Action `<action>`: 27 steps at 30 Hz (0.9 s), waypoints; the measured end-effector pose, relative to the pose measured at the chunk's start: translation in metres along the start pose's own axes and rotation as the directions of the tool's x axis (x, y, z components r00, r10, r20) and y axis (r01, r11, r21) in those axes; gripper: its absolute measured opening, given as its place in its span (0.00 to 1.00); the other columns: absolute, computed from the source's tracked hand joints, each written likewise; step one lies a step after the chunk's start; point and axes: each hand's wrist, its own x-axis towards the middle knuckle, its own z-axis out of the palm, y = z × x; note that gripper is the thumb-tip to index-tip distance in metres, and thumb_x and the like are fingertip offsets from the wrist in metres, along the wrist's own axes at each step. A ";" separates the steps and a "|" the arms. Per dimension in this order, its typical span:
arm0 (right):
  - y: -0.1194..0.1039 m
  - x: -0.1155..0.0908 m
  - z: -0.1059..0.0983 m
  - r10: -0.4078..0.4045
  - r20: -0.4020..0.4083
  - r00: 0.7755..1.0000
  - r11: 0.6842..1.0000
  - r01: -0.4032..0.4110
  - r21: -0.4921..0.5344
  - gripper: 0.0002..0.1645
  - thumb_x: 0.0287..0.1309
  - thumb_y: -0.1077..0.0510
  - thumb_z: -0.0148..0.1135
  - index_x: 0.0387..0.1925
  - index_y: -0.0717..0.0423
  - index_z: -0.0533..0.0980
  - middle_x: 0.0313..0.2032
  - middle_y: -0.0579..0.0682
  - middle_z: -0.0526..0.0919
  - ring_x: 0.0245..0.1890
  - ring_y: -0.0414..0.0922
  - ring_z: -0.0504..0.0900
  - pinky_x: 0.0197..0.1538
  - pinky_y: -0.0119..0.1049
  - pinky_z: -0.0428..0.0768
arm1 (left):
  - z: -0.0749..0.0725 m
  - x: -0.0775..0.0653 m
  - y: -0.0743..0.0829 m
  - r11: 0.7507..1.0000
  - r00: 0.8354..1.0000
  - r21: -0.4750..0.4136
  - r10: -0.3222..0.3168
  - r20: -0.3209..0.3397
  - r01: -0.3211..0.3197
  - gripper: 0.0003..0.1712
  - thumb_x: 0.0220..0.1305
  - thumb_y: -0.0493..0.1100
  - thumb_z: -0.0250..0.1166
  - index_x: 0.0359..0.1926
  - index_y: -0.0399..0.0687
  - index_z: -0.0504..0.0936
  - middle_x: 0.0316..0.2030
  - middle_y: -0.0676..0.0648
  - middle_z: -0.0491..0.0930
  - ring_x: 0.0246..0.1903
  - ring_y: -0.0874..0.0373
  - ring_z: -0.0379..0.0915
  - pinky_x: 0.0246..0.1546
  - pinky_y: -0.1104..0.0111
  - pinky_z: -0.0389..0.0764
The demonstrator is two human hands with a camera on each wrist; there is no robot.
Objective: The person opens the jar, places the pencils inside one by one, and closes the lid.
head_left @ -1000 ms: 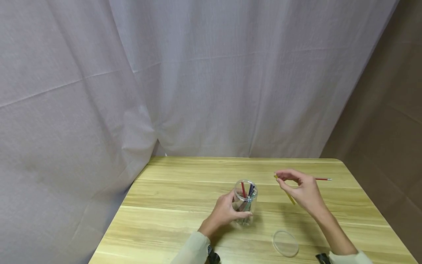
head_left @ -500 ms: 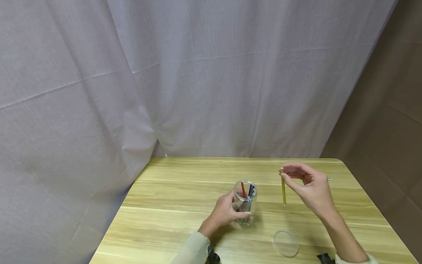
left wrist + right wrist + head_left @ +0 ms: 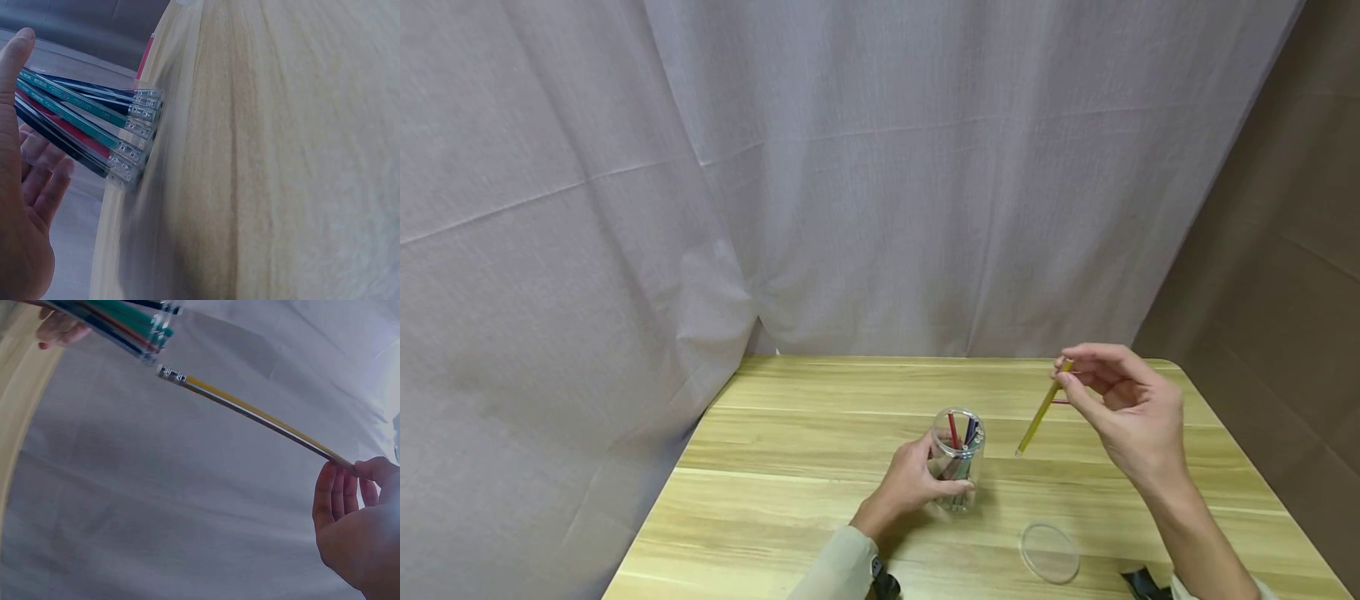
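Observation:
My left hand (image 3: 917,477) grips a clear round jar (image 3: 959,454) standing on the table, thumb across its front. Inside are several pencils (image 3: 81,112), dark blue, green and red, with metal-banded eraser ends down at the jar's bottom. To the right and higher, my right hand (image 3: 1131,408) pinches a yellow pencil (image 3: 1040,417) near its upper end between thumb and fingertips. The pencil slants down toward the jar, and its eraser end (image 3: 169,374) points away from the hand. In the right wrist view that end appears close to the jar's base.
A clear round lid (image 3: 1049,552) lies flat on the wooden table (image 3: 790,467), right of the jar and nearer the front. A red pencil (image 3: 1061,402) lies on the table behind the right hand, mostly hidden. Grey curtains (image 3: 880,208) hang behind the table.
My right hand has risen and shifted right with the yellow pencil, whose lower end has swung from pointing right to pointing left. The left hand and jar have stayed put.

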 end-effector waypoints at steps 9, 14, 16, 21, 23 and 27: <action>-0.014 0.007 0.019 -0.032 -0.033 0.999 0.998 0.034 0.062 0.22 0.46 0.96 0.56 0.46 0.91 0.73 0.40 0.66 0.87 0.37 0.51 0.89 0.36 0.36 0.87 | -0.001 0.000 0.001 1.000 1.000 -0.010 -0.003 0.001 0.003 0.40 0.53 0.60 0.84 0.62 0.57 0.77 0.48 0.61 0.86 0.47 0.68 0.79 0.51 0.68 0.80; -0.013 0.006 0.030 -0.088 -0.025 0.996 0.995 0.089 0.040 0.21 0.45 0.95 0.57 0.45 0.91 0.73 0.41 0.65 0.87 0.40 0.50 0.89 0.42 0.33 0.86 | -0.001 0.000 0.001 1.000 1.000 -0.016 -0.003 -0.001 0.003 0.39 0.52 0.60 0.85 0.61 0.57 0.78 0.47 0.62 0.85 0.45 0.69 0.78 0.48 0.70 0.79; -0.010 0.004 0.034 -0.099 -0.019 0.995 0.995 0.100 0.014 0.21 0.45 0.94 0.58 0.45 0.90 0.74 0.42 0.64 0.86 0.41 0.49 0.89 0.45 0.32 0.85 | -0.001 0.000 0.000 1.000 1.000 -0.011 0.000 -0.001 0.000 0.39 0.52 0.60 0.85 0.61 0.57 0.78 0.46 0.62 0.85 0.43 0.69 0.78 0.46 0.71 0.79; 0.000 -0.003 0.042 -0.107 -0.010 0.994 0.993 0.106 -0.049 0.20 0.47 0.92 0.62 0.45 0.88 0.75 0.43 0.63 0.86 0.44 0.48 0.88 0.49 0.33 0.85 | 0.000 0.001 0.000 1.000 1.000 0.005 0.016 -0.005 -0.016 0.39 0.52 0.60 0.84 0.61 0.57 0.78 0.45 0.63 0.85 0.42 0.70 0.78 0.45 0.72 0.78; 0.006 -0.007 0.045 -0.113 0.000 0.994 0.991 0.113 -0.067 0.20 0.46 0.92 0.62 0.45 0.87 0.76 0.43 0.63 0.86 0.44 0.48 0.88 0.50 0.33 0.84 | 0.000 0.001 0.000 1.000 1.000 0.007 0.020 -0.007 -0.020 0.39 0.53 0.60 0.84 0.61 0.57 0.78 0.46 0.63 0.85 0.43 0.70 0.78 0.46 0.72 0.78; 0.019 -0.018 0.051 -0.129 0.039 0.991 0.982 0.133 -0.136 0.23 0.44 0.93 0.61 0.44 0.83 0.77 0.43 0.64 0.85 0.45 0.46 0.88 0.51 0.34 0.84 | 0.000 0.001 0.000 1.000 1.000 0.002 0.015 -0.002 -0.015 0.39 0.53 0.60 0.84 0.61 0.59 0.77 0.48 0.62 0.86 0.45 0.70 0.79 0.48 0.72 0.79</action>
